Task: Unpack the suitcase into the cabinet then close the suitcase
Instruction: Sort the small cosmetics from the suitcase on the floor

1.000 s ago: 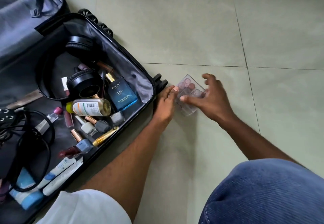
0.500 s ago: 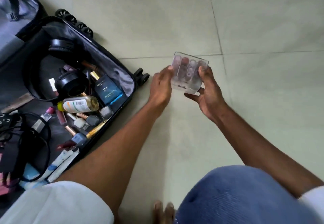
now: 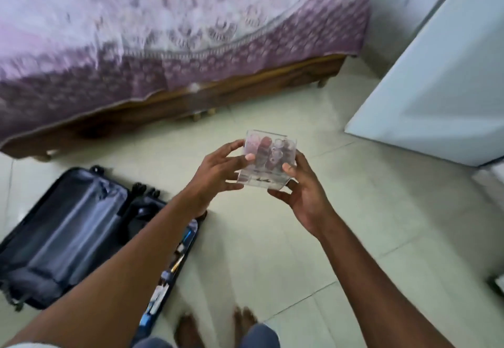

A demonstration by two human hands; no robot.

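I hold a clear plastic organizer box (image 3: 268,158) with pink and brown round items inside, up in front of me at mid-frame. My left hand (image 3: 218,176) grips its left side and my right hand (image 3: 300,192) grips its right and lower edge. The black suitcase (image 3: 62,236) lies open on the floor at the lower left, its grey-lined lid half facing up. My left forearm hides most of the packed half; a strip of cosmetics (image 3: 166,276) shows along its right rim.
A bed with a purple patterned cover (image 3: 169,36) on a wooden frame fills the top. A pale blue panel (image 3: 436,83), perhaps a cabinet door, stands at the right. Green floor tiles (image 3: 272,252) lie between. My bare feet (image 3: 215,328) are at the bottom.
I have stood up and lifted the box off the floor. The view swung up from the suitcase to the bed and the pale panel. Both hands kept hold of the box.
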